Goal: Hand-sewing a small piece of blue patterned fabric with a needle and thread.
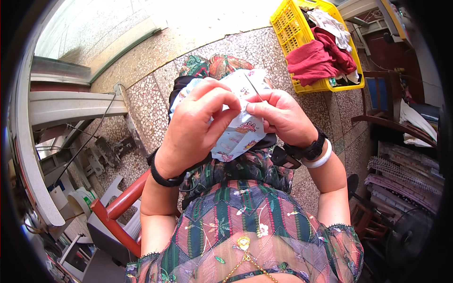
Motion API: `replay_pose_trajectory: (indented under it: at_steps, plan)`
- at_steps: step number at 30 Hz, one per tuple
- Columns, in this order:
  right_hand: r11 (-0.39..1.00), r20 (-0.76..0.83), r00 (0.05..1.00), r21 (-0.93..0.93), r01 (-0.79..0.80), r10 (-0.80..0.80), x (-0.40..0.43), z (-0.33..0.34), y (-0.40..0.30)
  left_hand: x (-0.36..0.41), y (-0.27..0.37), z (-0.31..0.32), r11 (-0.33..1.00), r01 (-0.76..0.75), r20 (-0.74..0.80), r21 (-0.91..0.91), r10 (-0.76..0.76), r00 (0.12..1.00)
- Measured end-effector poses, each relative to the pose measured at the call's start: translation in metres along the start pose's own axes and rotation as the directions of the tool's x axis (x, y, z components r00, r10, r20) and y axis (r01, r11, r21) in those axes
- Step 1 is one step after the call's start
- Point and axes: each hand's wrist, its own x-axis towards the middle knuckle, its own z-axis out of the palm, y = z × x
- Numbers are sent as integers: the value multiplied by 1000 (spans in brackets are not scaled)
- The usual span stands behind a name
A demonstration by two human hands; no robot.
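A light blue and white printed cloth [235,136] lies over my lap, between my two hands. My left hand [203,116] pinches thumb and forefinger together at the cloth's upper middle; whether a thread is between them is too small to tell. Close beside it on the right, my right hand [277,111] grips a fold of the cloth between thumb and fingers. A thin, pointed metal piece [252,85] sticks out from the fingers of my right hand towards the upper left; its other end is hidden.
A yellow plastic crate [290,32] with red cloth [313,60] and white garments stands on the terrazzo floor, upper right. A sewing-machine-like table [76,106] edges the left side. A red wooden chair part [122,205] is near my left elbow; folded fabrics [403,180] are stacked at right.
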Motion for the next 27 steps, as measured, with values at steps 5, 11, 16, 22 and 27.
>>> replay_pose_trajectory:
  at_steps: [5,11,16,22,27]
  plan:
    - [1000,-8,1000,-16,-7,7,-1,1,0,2,-2,3,992,6,5,-127,-6,1000]
    - [997,46,998,-59,41,-39,-3,1,1,3,0,0,990,-54,86,-131,66,994]
    - [988,-74,991,-115,101,-110,-15,-19,-5,1,-36,-27,966,193,-233,173,-150,961]
    - [988,-49,995,-130,82,-89,-16,-25,-2,9,-48,-30,898,163,-179,408,-96,979]
    - [982,-11,996,-167,88,-92,-19,-23,-10,15,-32,-10,999,-34,295,-1,33,955]
